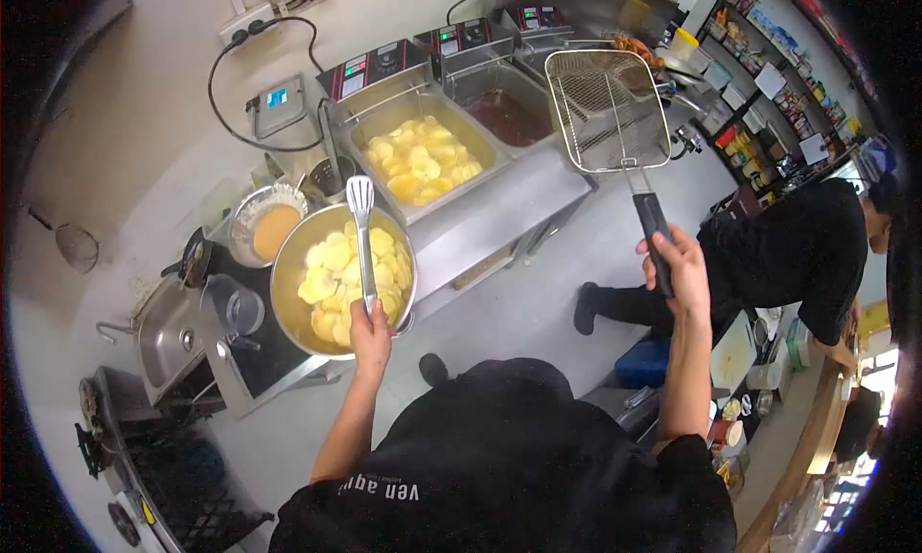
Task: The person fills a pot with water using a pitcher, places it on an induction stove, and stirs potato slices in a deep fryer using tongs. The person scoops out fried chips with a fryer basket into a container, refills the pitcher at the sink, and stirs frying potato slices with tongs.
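Note:
Metal tongs (pixel 365 250) are in my left hand (pixel 372 334), their slotted head pointing up over a steel bowl (pixel 411 298) of pale potato slices (pixel 336 260). My right hand (pixel 680 265) is wrapped round the black handle of a wire fry basket (pixel 610 121), which is held up at the right and looks empty. Behind the bowl, more yellow slices (pixel 423 159) float in the bubbling oil of a fryer (pixel 485 154). A second fryer vat (pixel 504 106) with dark oil stands beside it, left of the basket.
At the left are a smaller bowl with orange batter (pixel 276 234), a clear jug (pixel 240 308) and a sink (pixel 173 342). A co-worker in black (pixel 788 255) bends over a counter at the right. Packed shelves (pixel 768 101) stand at the back right.

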The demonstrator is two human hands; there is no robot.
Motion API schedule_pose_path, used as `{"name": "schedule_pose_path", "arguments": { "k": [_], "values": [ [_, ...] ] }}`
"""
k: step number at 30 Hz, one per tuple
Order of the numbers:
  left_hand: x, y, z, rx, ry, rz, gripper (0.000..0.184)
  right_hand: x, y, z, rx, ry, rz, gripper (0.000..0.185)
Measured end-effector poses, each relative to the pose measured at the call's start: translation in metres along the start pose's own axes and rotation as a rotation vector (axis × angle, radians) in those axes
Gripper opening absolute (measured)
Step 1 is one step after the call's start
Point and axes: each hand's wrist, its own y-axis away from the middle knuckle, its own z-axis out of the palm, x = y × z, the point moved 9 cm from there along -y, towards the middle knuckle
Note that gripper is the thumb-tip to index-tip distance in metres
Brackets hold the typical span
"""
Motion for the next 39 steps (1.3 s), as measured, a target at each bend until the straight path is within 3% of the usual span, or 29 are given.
{"name": "schedule_pose_path", "arguments": {
  "k": [8, 12, 15, 17, 20, 22, 28, 34, 37, 38, 39],
  "values": [
    [-0.009, -0.007, 0.026, -0.014, -0.043, 0.004, 0.021, -0.052, -0.131, -0.006, -0.060, 0.106, -0.041, 0.022],
    [-0.016, -0.001, 0.032, 0.072, -0.024, -0.114, 0.023, -0.043, -0.212, -0.028, -0.143, 0.062, -0.005, 0.022],
    [-0.022, 0.004, 0.027, 0.281, -0.198, 0.002, 0.023, -0.039, -0.289, -0.050, -0.195, 0.008, 0.002, 0.020],
    [-0.029, 0.015, 0.029, 0.313, -0.213, -0.170, 0.023, -0.037, -0.336, -0.063, -0.229, 0.030, 0.033, 0.019],
    [0.003, 0.018, 0.043, 0.426, -0.286, 0.010, 0.023, -0.039, -0.395, -0.074, -0.237, 0.103, 0.086, 0.017],
    [0.011, 0.016, 0.050, 0.456, -0.280, 0.003, 0.024, -0.031, -0.428, -0.083, -0.201, 0.091, 0.202, 0.015],
    [0.018, 0.027, 0.062, 0.598, -0.339, -0.029, 0.023, -0.022, -0.502, -0.096, -0.239, 0.135, 0.340, 0.016],
    [0.024, 0.031, 0.073, 0.611, -0.388, -0.138, 0.021, -0.014, -0.538, -0.110, -0.223, 0.176, 0.440, 0.019],
    [0.030, 0.029, 0.075, 0.692, -0.456, -0.080, 0.024, -0.022, -0.549, -0.123, -0.193, 0.078, 0.400, 0.022],
    [0.031, 0.029, 0.077, 0.658, -0.568, -0.040, 0.027, -0.018, -0.548, -0.126, -0.211, -0.115, 0.503, 0.024],
    [0.030, 0.028, 0.077, 0.677, -0.475, 0.033, 0.028, -0.011, -0.564, -0.133, -0.222, -0.087, 0.459, 0.027]
  ]
}}
